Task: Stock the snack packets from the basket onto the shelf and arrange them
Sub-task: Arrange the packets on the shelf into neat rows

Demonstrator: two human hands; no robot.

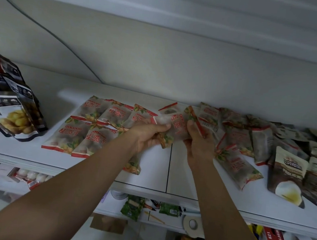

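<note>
A see-through snack packet [176, 125] with red print is held a little above the white shelf [161, 169]. My left hand [148, 136] grips its left end, and my right hand [198, 142] grips its right end with the thumb on top. To the left, several packets of the same kind [88, 127] lie flat in two neat rows. More of them [236, 157] lie loosely piled to the right. No basket is in view.
Upright black bags with a yellow snack picture [12, 111] stand at the shelf's left end. Brown and white pouches [289, 173] lie heaped at the right end. A lower shelf [146, 206] below holds green packets and assorted goods.
</note>
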